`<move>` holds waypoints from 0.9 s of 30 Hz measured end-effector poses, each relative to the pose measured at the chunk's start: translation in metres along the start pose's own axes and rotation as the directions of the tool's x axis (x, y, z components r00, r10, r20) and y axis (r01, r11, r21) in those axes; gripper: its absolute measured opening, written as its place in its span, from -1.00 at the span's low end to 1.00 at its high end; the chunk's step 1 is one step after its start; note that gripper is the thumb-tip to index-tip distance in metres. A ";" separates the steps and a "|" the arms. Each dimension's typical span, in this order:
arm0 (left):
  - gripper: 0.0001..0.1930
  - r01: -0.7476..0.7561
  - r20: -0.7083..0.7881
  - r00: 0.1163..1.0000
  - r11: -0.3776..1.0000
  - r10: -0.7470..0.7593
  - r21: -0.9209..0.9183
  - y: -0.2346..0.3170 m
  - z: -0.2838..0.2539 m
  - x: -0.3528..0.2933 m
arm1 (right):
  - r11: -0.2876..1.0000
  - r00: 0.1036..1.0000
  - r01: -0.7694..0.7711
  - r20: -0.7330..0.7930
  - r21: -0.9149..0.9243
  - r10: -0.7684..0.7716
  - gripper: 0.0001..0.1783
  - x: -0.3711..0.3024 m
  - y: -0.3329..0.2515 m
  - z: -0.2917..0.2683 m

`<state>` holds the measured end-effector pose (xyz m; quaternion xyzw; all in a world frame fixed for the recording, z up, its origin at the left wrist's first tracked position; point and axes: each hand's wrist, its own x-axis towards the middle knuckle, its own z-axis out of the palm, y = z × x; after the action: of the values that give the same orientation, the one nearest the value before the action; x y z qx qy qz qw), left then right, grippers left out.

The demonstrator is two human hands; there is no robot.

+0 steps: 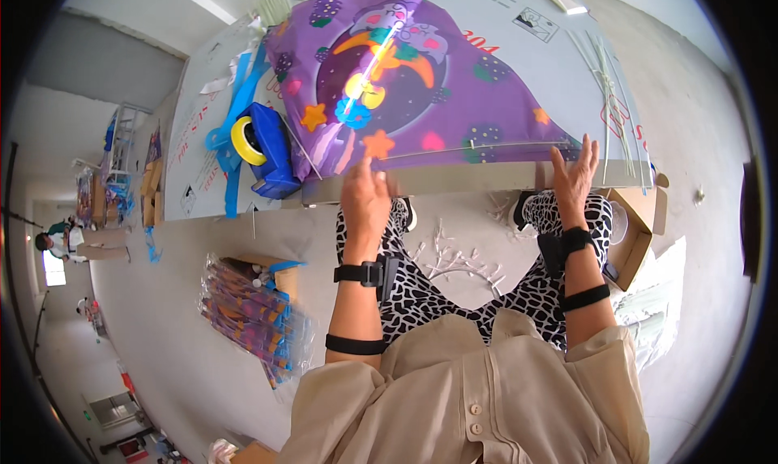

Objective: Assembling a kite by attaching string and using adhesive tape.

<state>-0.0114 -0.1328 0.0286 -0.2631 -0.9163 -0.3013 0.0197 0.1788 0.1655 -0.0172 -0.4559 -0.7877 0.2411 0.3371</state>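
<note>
A purple printed fabric sheet (478,99), shaped like a kite, lies spread over the grey-blue panel on the table. Along its near edge runs a thin pale rod (478,148). My left hand (365,200) is at this near edge, its fingers curled and slightly blurred; what they hold, if anything, is hidden. At the sheet's right corner, near the rod's right end, my right hand (574,180) has its fingers stretched and spread, with nothing gripped. Left of the sheet stands a blue tape dispenser (275,152) with a yellow roll.
Blue strips (235,124) lie left of the dispenser. Thin white rods (608,87) rest on the panel (519,67) at right. A clear-wrapped bundle of printed fabric (251,318) and an open cardboard box (636,237) are on the floor. A person (69,241) stands far left.
</note>
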 end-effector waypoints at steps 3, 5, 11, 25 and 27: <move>-0.94 -0.078 -0.378 0.925 0.995 0.049 -0.062 -0.028 -0.034 0.007 | 0.982 0.979 0.188 -0.075 -0.032 -0.190 -0.42 -0.014 -0.026 -0.003; -0.97 0.100 -0.495 0.849 0.975 -0.187 -0.198 -0.054 -0.048 0.012 | 0.936 0.934 -0.099 0.357 0.337 -0.029 -0.71 -0.025 -0.037 0.000; -0.94 0.263 -0.401 0.811 0.878 -0.425 -0.399 -0.105 -0.067 0.009 | 0.962 0.941 0.192 0.242 0.194 -0.237 -0.89 -0.044 -0.045 0.014; -0.88 0.276 -0.618 0.584 0.845 -0.526 -0.459 -0.135 -0.103 0.020 | 0.920 0.947 0.051 0.274 0.388 -0.168 -0.91 -0.043 -0.040 0.019; -0.77 0.478 -0.370 0.497 0.603 -0.785 -0.638 -0.128 -0.114 0.033 | 0.925 0.951 0.047 0.267 0.377 -0.157 -0.91 -0.044 -0.035 0.018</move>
<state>-0.1169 -0.2688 0.0585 0.2226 -0.7862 -0.5589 0.1417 0.1618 0.1090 -0.0185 -0.3025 -0.7928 0.4302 0.3081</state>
